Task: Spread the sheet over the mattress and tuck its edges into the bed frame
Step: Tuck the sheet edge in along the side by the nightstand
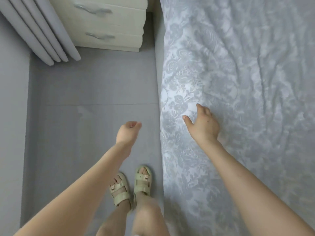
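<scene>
A pale grey sheet [247, 74] with a floral pattern covers the mattress on the right, creased across its middle. Its left edge runs down along the grey bed frame side [157, 74]. My right hand [203, 124] lies on the sheet near that edge, fingers spread and fairly straight, pressing the cloth. My left hand [127, 132] hangs over the floor left of the bed, fingers loosely curled, holding nothing.
A cream bedside cabinet [109, 23] with drawers stands at the top, beside grey curtains [39, 31]. Grey floor [85, 99] fills the gap between wall and bed. My feet in pale green sandals [131, 184] stand close to the bed.
</scene>
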